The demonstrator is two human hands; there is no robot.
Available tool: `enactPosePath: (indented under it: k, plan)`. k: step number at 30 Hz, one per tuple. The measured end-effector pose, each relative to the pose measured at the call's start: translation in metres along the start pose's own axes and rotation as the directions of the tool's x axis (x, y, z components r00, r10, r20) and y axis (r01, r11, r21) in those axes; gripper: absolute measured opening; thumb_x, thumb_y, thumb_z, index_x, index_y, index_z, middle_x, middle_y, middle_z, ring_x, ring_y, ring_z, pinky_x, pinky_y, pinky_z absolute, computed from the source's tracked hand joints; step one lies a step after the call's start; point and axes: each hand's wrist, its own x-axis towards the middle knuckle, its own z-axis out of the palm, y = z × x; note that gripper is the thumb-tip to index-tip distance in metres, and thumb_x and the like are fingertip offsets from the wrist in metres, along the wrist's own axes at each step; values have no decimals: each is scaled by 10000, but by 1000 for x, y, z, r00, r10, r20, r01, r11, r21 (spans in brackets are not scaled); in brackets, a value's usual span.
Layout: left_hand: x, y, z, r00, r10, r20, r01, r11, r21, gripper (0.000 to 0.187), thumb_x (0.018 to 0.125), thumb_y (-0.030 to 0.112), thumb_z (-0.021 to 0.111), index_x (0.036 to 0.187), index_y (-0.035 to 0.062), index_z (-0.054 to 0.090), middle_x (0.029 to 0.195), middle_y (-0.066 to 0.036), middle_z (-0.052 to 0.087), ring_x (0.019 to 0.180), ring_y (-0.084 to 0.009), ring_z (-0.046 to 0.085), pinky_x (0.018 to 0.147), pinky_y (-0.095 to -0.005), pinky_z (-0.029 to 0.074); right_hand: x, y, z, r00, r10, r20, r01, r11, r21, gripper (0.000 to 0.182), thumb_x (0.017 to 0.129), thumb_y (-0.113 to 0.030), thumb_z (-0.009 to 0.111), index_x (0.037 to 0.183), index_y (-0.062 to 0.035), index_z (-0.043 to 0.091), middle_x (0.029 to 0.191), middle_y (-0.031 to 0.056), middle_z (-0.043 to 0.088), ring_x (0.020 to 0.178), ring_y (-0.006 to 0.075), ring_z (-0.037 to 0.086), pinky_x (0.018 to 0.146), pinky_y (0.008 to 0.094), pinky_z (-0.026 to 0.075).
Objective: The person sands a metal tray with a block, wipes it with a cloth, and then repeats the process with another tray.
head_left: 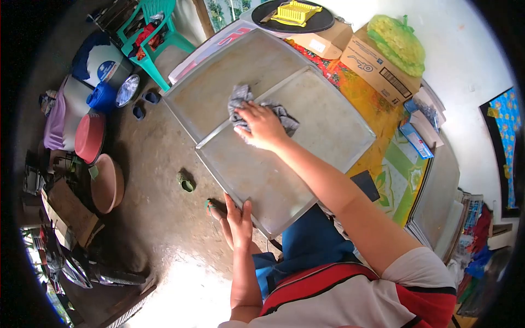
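A large, shallow metal baking tray [322, 126] with a raised rim lies tilted in front of me. It overlaps a second metal tray [219, 68] behind it. My right hand [262, 127] presses a crumpled grey cloth [239, 98] onto the trays near where they overlap, the cloth sticking out on both sides of the fingers. At the near left edge of the front tray, my left hand [239, 223] grips the rim, thumb and fingers showing on top. The lower part of that grip is hidden.
A table with a yellow and green patterned cover [396, 164] carries cardboard boxes [377, 65], a green bag [396, 44] and a black round tray [268, 16]. On the left stand a green chair [158, 41] and basins [106, 183]. A green clog [187, 183] lies on the floor.
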Motion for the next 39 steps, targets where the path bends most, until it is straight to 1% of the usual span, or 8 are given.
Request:
enactPosePath:
  k: [9,15,19,23,29,34,36,39]
  plan:
    - [0,6,-2,997,-62,46,66,995,-73,713,931,43,562,1498,-56,142,1399,-156,447,1226,-201,438,1057,-313,314,-6,-79,27,979,-140,147,112,976,187,431,891,-355,615,1251,-123,574,1350,115,548,1296,286,473,1046,470,383]
    - [12,-43,-5,995,96,4,-96,994,-45,738,918,63,550,1512,-13,118,702,-57,595,523,-92,514,445,-260,413,-18,-130,48,938,-262,226,173,921,349,311,861,-295,646,1102,-102,609,1146,119,630,1125,278,568,957,423,439]
    - [17,-57,-10,995,14,97,-5,996,-94,548,918,75,547,1398,-37,306,1143,-168,636,1051,-200,600,840,-315,497,-28,-182,47,875,-289,388,-17,784,621,355,908,-307,601,1132,-34,558,1030,190,618,1029,347,576,888,444,447]
    - [13,-56,7,962,195,-189,-187,981,58,405,924,129,567,1262,-73,472,1002,-141,649,909,-224,613,827,-356,496,-23,-224,14,935,-119,335,-192,623,758,393,955,-332,552,1156,3,517,1077,238,593,1048,381,562,885,455,445]
    - [12,-42,3,985,131,-108,-145,981,-128,561,978,211,566,1419,-35,322,879,-68,584,771,-137,532,675,-266,441,2,-161,-57,992,116,52,-116,649,752,403,918,-229,629,1253,-47,499,1130,127,597,1035,230,593,902,346,466]
    - [34,-32,3,969,135,-207,-141,990,-12,727,981,269,572,1518,40,140,803,-33,530,688,-118,446,637,-267,410,6,-77,-118,930,330,-165,-261,904,338,507,859,-317,681,1275,-92,498,1125,149,640,1050,330,607,852,387,494]
    - [52,-33,7,952,198,-233,-207,978,-14,737,973,266,579,1516,47,131,1259,-222,540,1074,-266,575,935,-351,448,-3,-55,-112,955,289,63,-295,922,249,524,858,-350,675,1297,-123,500,1155,143,636,1100,332,586,932,417,453]
    - [68,-22,13,934,263,-243,-227,960,166,724,936,213,629,1485,-2,210,1380,-235,450,1232,-295,487,1040,-367,372,-32,-27,-60,969,119,218,-99,990,-103,523,863,-476,613,1295,-192,531,1333,86,553,1269,309,478,1014,598,334]
